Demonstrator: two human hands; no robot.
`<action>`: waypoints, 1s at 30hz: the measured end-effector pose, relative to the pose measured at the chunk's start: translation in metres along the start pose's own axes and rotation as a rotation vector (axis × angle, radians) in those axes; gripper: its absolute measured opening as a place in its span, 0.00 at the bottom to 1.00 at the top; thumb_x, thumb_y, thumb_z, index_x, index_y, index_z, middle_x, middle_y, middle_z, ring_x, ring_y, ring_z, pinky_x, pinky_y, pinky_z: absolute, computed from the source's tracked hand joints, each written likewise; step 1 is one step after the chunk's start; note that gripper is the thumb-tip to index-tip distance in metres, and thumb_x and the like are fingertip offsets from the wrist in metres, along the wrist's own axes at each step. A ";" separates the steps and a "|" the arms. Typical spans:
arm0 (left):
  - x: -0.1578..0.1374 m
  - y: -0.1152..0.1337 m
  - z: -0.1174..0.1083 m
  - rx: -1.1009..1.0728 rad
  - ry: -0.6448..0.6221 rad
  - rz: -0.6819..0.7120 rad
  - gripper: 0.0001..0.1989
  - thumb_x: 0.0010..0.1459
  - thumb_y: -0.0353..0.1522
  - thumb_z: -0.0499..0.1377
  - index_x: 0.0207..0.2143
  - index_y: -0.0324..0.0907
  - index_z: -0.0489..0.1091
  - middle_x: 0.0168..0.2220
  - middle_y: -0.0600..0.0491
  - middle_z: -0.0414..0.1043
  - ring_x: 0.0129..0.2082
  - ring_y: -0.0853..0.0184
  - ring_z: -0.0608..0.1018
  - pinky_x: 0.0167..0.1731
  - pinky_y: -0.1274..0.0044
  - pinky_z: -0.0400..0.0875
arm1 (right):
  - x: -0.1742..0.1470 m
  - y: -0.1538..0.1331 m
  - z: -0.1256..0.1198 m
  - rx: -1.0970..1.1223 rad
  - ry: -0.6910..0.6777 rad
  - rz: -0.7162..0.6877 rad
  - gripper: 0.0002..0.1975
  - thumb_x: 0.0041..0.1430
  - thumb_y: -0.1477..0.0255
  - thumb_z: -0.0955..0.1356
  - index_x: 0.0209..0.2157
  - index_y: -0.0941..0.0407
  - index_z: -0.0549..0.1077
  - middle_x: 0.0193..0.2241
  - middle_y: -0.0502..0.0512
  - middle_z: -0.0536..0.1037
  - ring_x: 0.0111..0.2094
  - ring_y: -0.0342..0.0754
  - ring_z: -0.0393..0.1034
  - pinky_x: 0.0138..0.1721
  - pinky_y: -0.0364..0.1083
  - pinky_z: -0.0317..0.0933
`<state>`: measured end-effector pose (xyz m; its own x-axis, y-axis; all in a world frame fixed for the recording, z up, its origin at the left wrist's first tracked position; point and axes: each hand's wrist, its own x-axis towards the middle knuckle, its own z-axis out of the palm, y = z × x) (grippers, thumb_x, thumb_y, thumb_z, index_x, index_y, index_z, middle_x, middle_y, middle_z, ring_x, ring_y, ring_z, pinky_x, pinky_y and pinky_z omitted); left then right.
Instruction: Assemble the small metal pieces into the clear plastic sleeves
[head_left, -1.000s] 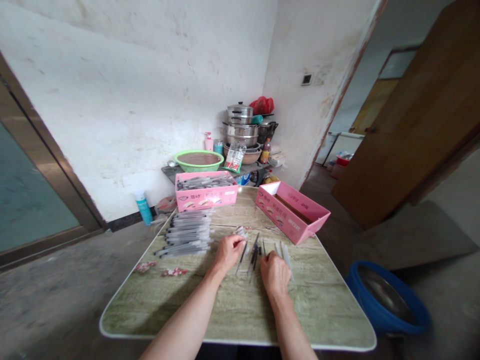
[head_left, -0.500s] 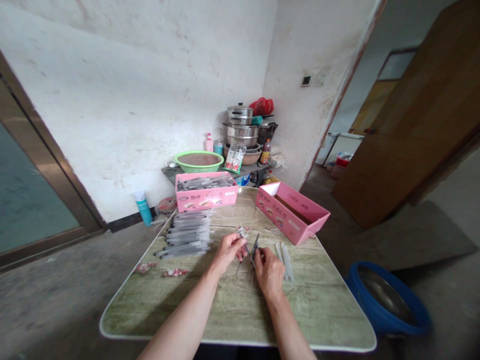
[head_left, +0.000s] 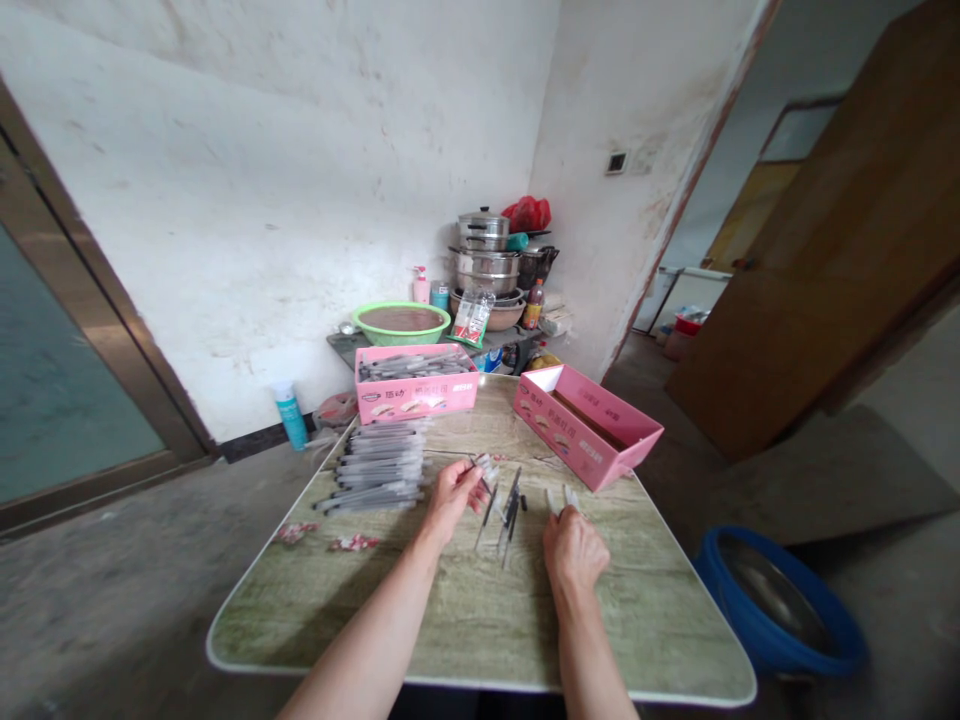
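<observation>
My left hand [head_left: 456, 495] is closed, with small pale pen parts [head_left: 489, 468] and a thin dark piece pinched at its fingertips. Curled fingers of my right hand [head_left: 576, 550] lie over the translucent pen barrels [head_left: 571, 496], whose ends show beyond the knuckles. Whether it grips one is hidden. Between the hands, dark pen refills [head_left: 511, 512] and a short black cap [head_left: 523, 503] lie loose on the table. A row of grey pens [head_left: 379, 470] is spread left of my left hand.
A pink box [head_left: 416, 393] full of pens stands at the table's back left. Another pink box [head_left: 581, 430] sits at the right, its visible inside bare. Behind are a green basin [head_left: 401, 335] and stacked pots [head_left: 486, 265]. A blue tub [head_left: 780, 600] stands right of the table [head_left: 465, 630].
My right hand has moved right, from the dark refills to the translucent barrels. The refills and a black cap now lie uncovered on the table. My left hand has barely moved.
</observation>
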<state>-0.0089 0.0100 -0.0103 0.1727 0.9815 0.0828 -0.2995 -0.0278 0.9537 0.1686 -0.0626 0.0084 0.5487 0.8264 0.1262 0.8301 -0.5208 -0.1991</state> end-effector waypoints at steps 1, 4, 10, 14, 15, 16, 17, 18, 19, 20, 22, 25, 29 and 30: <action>0.000 0.000 0.000 0.001 0.002 -0.001 0.23 0.48 0.49 0.63 0.32 0.37 0.66 0.23 0.53 0.71 0.19 0.71 0.73 0.15 0.82 0.63 | 0.000 -0.001 0.000 0.003 -0.005 -0.008 0.13 0.62 0.69 0.62 0.34 0.59 0.75 0.32 0.66 0.80 0.34 0.57 0.77 0.32 0.48 0.62; 0.001 0.000 0.000 0.000 0.013 -0.006 0.24 0.47 0.50 0.63 0.32 0.37 0.67 0.21 0.54 0.71 0.18 0.71 0.73 0.14 0.82 0.63 | -0.001 -0.004 -0.001 0.002 -0.020 -0.035 0.12 0.62 0.68 0.62 0.34 0.58 0.75 0.33 0.66 0.80 0.34 0.56 0.77 0.32 0.47 0.62; 0.002 -0.001 0.000 0.000 0.021 -0.003 0.24 0.47 0.50 0.63 0.32 0.37 0.67 0.22 0.54 0.71 0.18 0.71 0.73 0.15 0.82 0.64 | -0.003 -0.010 0.002 0.030 0.001 -0.086 0.12 0.63 0.66 0.61 0.36 0.56 0.75 0.29 0.61 0.80 0.32 0.53 0.77 0.31 0.45 0.60; 0.002 -0.003 0.000 0.002 0.023 -0.005 0.24 0.48 0.50 0.63 0.32 0.37 0.67 0.22 0.54 0.71 0.18 0.71 0.72 0.15 0.82 0.64 | -0.003 -0.010 0.005 0.018 -0.001 -0.120 0.12 0.63 0.65 0.62 0.35 0.56 0.74 0.29 0.61 0.80 0.32 0.53 0.77 0.30 0.44 0.59; 0.003 -0.003 0.000 0.003 0.023 -0.006 0.24 0.48 0.50 0.63 0.32 0.37 0.67 0.21 0.54 0.70 0.18 0.71 0.72 0.15 0.82 0.64 | -0.003 -0.010 0.006 0.009 -0.011 -0.129 0.11 0.62 0.65 0.63 0.35 0.57 0.74 0.29 0.61 0.80 0.32 0.53 0.77 0.30 0.44 0.59; 0.003 -0.003 0.000 0.002 0.025 -0.008 0.24 0.48 0.50 0.63 0.32 0.37 0.67 0.21 0.54 0.70 0.18 0.71 0.72 0.15 0.82 0.63 | -0.002 -0.009 0.007 0.005 -0.019 -0.137 0.11 0.62 0.66 0.63 0.35 0.57 0.73 0.29 0.61 0.80 0.32 0.54 0.77 0.30 0.44 0.59; 0.003 -0.002 -0.001 0.002 0.026 -0.009 0.24 0.48 0.50 0.63 0.32 0.37 0.67 0.21 0.54 0.70 0.18 0.71 0.72 0.15 0.82 0.63 | -0.002 -0.009 0.008 0.011 -0.021 -0.141 0.11 0.62 0.66 0.63 0.34 0.57 0.73 0.29 0.61 0.80 0.32 0.54 0.76 0.29 0.44 0.59; 0.002 -0.002 -0.001 0.000 0.026 -0.011 0.24 0.48 0.50 0.63 0.32 0.37 0.67 0.21 0.54 0.70 0.18 0.71 0.72 0.15 0.82 0.63 | -0.002 -0.008 0.009 0.035 -0.012 -0.141 0.11 0.62 0.66 0.63 0.34 0.57 0.73 0.28 0.61 0.79 0.31 0.54 0.76 0.29 0.44 0.59; 0.002 -0.001 -0.001 -0.005 0.023 -0.012 0.24 0.48 0.49 0.63 0.32 0.37 0.67 0.21 0.54 0.70 0.18 0.72 0.72 0.14 0.82 0.63 | -0.001 -0.007 0.010 0.082 0.007 -0.135 0.11 0.62 0.66 0.63 0.34 0.57 0.74 0.27 0.61 0.79 0.30 0.54 0.76 0.29 0.44 0.58; 0.002 -0.001 -0.001 -0.011 0.009 -0.015 0.23 0.49 0.49 0.63 0.33 0.37 0.68 0.21 0.55 0.69 0.17 0.72 0.71 0.14 0.83 0.62 | -0.001 -0.007 0.011 0.161 0.037 -0.127 0.12 0.62 0.65 0.62 0.34 0.57 0.74 0.26 0.60 0.79 0.30 0.53 0.75 0.29 0.44 0.58; 0.000 0.001 0.000 -0.018 -0.062 -0.033 0.23 0.51 0.48 0.62 0.35 0.36 0.69 0.22 0.55 0.70 0.17 0.73 0.70 0.14 0.83 0.61 | 0.000 -0.006 0.012 0.424 0.117 -0.139 0.15 0.62 0.63 0.62 0.32 0.57 0.74 0.25 0.58 0.78 0.29 0.51 0.74 0.29 0.44 0.59; -0.005 0.004 0.002 0.045 -0.259 -0.084 0.22 0.54 0.47 0.60 0.37 0.36 0.72 0.23 0.54 0.70 0.15 0.76 0.67 0.13 0.84 0.57 | 0.002 -0.005 0.014 0.953 0.142 -0.188 0.18 0.60 0.58 0.63 0.26 0.57 0.71 0.20 0.52 0.74 0.23 0.46 0.70 0.26 0.42 0.59; -0.014 0.013 0.006 0.216 -0.498 -0.140 0.20 0.55 0.45 0.59 0.36 0.35 0.76 0.22 0.53 0.70 0.14 0.77 0.66 0.12 0.84 0.53 | 0.004 -0.008 0.014 1.561 -0.095 -0.028 0.19 0.55 0.56 0.67 0.22 0.55 0.64 0.13 0.44 0.66 0.12 0.40 0.58 0.12 0.40 0.49; -0.016 0.015 0.007 0.246 -0.545 -0.153 0.20 0.55 0.45 0.59 0.36 0.35 0.76 0.22 0.53 0.71 0.14 0.77 0.65 0.12 0.84 0.53 | 0.005 -0.009 0.013 1.675 -0.133 0.022 0.18 0.54 0.57 0.68 0.23 0.56 0.64 0.14 0.44 0.67 0.12 0.40 0.58 0.11 0.39 0.49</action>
<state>-0.0100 -0.0076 0.0049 0.6706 0.7417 0.0132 -0.0191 -0.0005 0.9998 0.1631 -0.0509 -0.0022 0.4736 0.8793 0.0496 -0.2383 0.1821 -0.9540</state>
